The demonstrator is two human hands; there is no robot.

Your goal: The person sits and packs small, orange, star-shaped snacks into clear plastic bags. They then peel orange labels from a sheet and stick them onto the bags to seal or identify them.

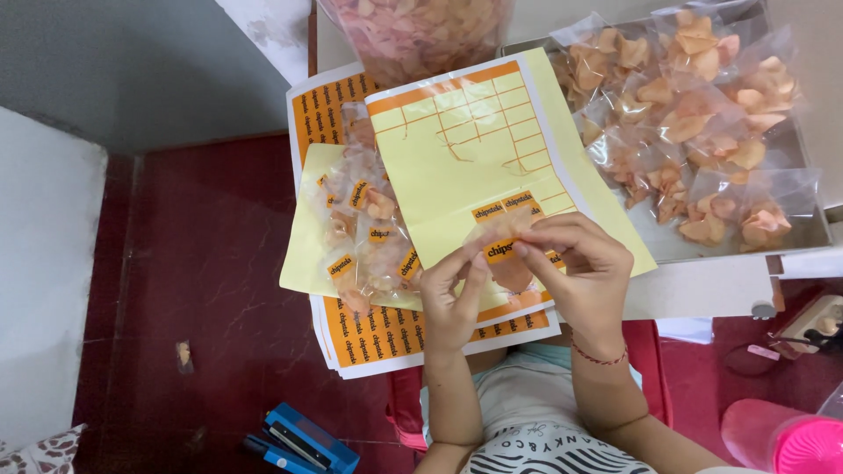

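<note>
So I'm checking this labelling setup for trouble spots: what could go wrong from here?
The orange sticker pinched between the left hand and right hand may curl or stick to a finger. The yellow backing sheet lies loosely over the labelled packets, so it could slide off.

Glossy clear plastic snack bags (702,123), smooth yellow paper sticker sheet (465,167), matt red floor (211,290)

Dark red floor (211,290), grey wall (132,61)
</note>
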